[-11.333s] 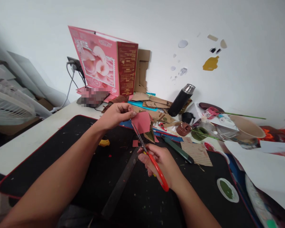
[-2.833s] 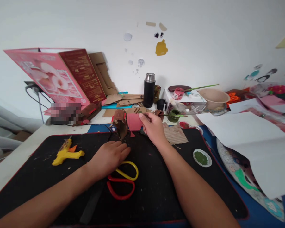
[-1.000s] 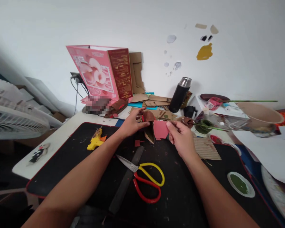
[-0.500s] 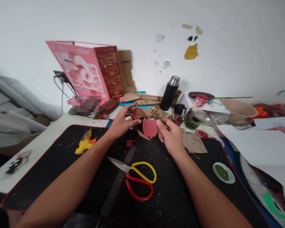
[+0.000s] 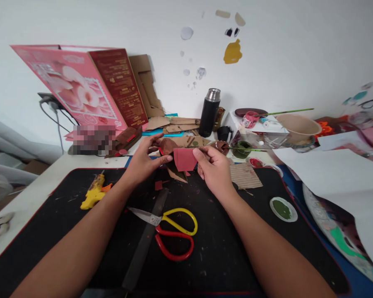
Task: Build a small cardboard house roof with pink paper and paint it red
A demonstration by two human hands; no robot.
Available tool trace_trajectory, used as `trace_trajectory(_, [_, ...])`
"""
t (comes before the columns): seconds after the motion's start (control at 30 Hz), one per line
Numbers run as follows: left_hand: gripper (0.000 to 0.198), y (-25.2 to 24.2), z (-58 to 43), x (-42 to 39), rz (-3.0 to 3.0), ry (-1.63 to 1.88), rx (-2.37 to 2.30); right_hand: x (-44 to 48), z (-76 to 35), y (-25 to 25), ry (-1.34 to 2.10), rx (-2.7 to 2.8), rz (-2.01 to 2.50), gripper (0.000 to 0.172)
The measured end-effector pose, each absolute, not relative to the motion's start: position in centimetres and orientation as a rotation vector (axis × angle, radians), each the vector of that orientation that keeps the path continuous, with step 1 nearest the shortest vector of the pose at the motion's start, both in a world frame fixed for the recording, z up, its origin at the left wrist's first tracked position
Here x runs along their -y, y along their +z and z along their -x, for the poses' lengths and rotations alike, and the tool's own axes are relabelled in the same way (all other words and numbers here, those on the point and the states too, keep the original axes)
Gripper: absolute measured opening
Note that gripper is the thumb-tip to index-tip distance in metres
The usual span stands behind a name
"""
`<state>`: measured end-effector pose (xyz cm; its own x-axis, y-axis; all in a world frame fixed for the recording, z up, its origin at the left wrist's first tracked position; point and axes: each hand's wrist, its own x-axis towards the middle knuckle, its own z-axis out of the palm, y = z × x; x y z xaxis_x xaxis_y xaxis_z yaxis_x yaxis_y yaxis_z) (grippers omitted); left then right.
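Observation:
A small sheet of red paper is pinched at its right edge between the thumb and fingers of my right hand. My left hand is at the paper's left side, its thumb tip close to the edge and its fingers spread apart. Behind that thumb sits a brown rounded piece; whether the fingers touch it I cannot tell. Nearer to me, scissors with one yellow and one red handle lie across a dark ruler-like strip. A small red scrap lies beneath my left hand.
A yellow glue gun rests on the black mat, left of my forearm. Corrugated cardboard and a dish of green paint are to the right. Behind stand a black thermos, paint jars and a large pink box.
The view has turned slightly right, so everything appears shifted left. The red paper stays in my right hand, and my left hand keeps its place beside it.

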<state>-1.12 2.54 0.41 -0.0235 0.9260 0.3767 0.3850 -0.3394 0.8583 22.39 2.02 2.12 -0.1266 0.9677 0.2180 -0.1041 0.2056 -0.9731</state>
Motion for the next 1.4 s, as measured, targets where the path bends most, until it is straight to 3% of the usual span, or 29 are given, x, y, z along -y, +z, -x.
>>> trace_trajectory(0.43, [0.084,0.2,0.5,-2.4,-1.675,1.293,-1.28,-2.5,-22.4,1.2,1.135,1.358,0.957,0.043])
trace_trajectory(1.4, [0.077,0.4,-0.4,-2.0,-1.651,1.231,-1.253,-2.2,-22.2,0.7,1.146,1.404,0.989,0.043])
